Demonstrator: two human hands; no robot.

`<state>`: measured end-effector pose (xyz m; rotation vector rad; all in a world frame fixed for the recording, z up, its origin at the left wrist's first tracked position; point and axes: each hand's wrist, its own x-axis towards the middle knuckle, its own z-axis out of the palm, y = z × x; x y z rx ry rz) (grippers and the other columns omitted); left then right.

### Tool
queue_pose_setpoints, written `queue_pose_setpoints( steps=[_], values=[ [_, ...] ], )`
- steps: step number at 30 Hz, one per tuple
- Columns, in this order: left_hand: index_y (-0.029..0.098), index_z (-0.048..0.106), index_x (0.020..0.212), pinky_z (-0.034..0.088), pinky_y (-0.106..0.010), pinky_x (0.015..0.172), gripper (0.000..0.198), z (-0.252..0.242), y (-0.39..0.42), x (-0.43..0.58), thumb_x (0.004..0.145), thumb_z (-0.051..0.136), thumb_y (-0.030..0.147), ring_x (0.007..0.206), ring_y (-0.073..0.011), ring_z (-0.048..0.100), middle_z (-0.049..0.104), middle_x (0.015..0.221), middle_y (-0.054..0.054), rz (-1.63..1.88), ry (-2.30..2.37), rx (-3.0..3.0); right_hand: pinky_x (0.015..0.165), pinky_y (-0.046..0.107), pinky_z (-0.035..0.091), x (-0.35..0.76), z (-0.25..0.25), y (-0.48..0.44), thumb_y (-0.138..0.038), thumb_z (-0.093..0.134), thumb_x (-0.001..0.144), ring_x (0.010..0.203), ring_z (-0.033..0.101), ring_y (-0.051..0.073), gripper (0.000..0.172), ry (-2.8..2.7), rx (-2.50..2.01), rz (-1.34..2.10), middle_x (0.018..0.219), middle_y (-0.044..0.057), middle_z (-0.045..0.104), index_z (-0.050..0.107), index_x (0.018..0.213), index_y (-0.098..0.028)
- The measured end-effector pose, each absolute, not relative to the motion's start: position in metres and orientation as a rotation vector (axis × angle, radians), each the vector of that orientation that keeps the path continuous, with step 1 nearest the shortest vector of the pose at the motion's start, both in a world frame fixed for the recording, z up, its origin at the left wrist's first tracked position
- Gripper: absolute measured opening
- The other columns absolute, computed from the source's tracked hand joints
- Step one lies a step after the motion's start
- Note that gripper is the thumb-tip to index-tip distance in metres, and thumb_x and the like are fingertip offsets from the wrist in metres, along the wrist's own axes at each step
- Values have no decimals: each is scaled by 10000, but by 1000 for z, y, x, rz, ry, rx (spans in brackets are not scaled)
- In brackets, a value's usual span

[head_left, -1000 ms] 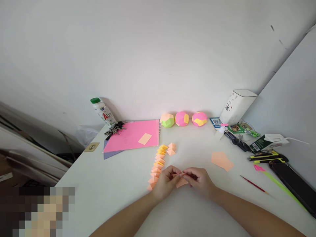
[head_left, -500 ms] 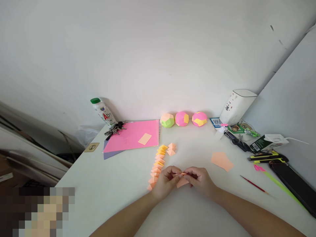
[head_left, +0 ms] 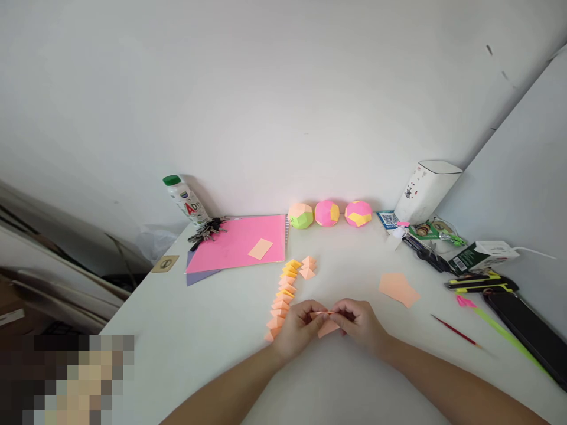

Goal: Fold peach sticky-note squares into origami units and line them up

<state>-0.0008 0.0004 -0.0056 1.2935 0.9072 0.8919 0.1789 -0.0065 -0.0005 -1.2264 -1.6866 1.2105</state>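
Low over the near edge of the white table (head_left: 186, 342), the left hand (head_left: 297, 328) and right hand (head_left: 359, 323) meet, fingers of both pinched shut on one small orange folded paper (head_left: 326, 326) held between them. Just left runs a row of folded paper pieces (head_left: 283, 293). Farther right lies a flat orange sheet (head_left: 397, 288). Beyond sit a pink notebook (head_left: 237, 243) and three paper balls (head_left: 326, 213) against the wall

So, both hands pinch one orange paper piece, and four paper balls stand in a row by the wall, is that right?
Not four: the head view shows three paper balls in a row by the wall. The left hand and right hand do pinch one orange paper piece.
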Motion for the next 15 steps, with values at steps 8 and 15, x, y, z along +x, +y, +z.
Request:
queue_pose_setpoints(
  steps=[8, 15],
  values=[
    [150, 669, 789, 501, -318, 701, 212, -5, 1, -2, 821, 621, 354, 765, -189, 634, 685, 796, -72, 931, 835, 1283, 463, 228, 390, 179, 4, -7, -293, 547, 848, 477, 496, 111, 184, -1685, -1217, 1220, 560, -35, 506, 571, 707, -178],
    [158, 681, 766, 496, -309, 683, 176, -4, 2, -2, 820, 630, 317, 746, -179, 629, 690, 793, -74, 960, 798, 1295, 458, 224, 379, 178, 6, -6, -271, 549, 833, 474, 483, 107, 182, -1685, -1208, 1222, 550, -41, 489, 549, 677, -178]
  ],
)
